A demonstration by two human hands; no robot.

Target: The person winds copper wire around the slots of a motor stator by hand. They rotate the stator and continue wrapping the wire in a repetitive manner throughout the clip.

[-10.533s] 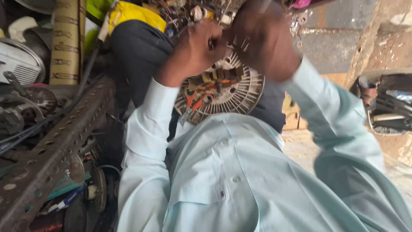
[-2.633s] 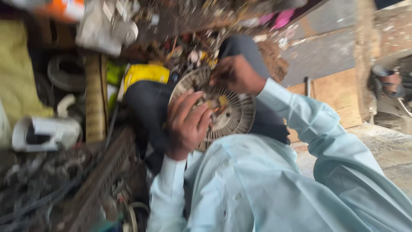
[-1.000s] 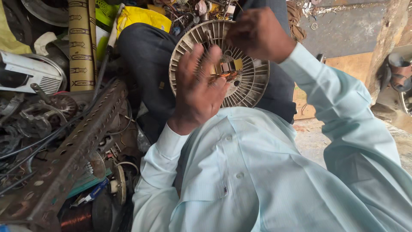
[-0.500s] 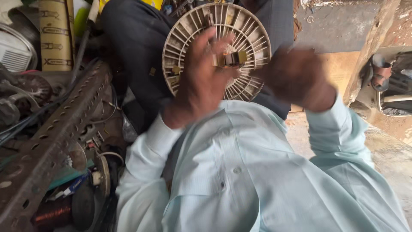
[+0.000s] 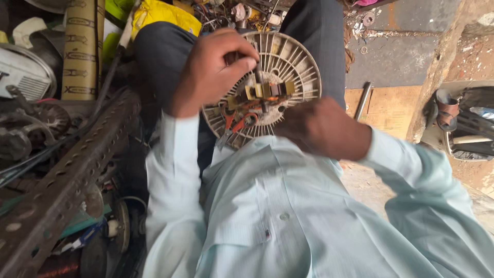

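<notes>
A round beige ribbed motor housing (image 5: 296, 64) rests on my lap, against my dark trousers. In its middle sits a wound core (image 5: 265, 92) with red and orange wires (image 5: 239, 118). My left hand (image 5: 211, 69) reaches over the housing's left side, fingertips pinched on a small dark part at the top of the core. My right hand (image 5: 319, 126), slightly blurred, lies against the housing's lower right rim with its back to me; the fingers are hidden underneath. My pale blue shirt fills the lower part of the view.
A perforated steel angle bar (image 5: 67, 180) runs along the left among motor parts and wires. A yellow cardboard tube (image 5: 80, 49) and a white fan casing (image 5: 25, 74) stand behind it. At right are a metal rod (image 5: 363, 100), a wooden board (image 5: 391, 105) and a sandal (image 5: 446, 108).
My left hand went from lying flat on the housing to pinching at its core. My right hand dropped from the top rim to the lower right rim.
</notes>
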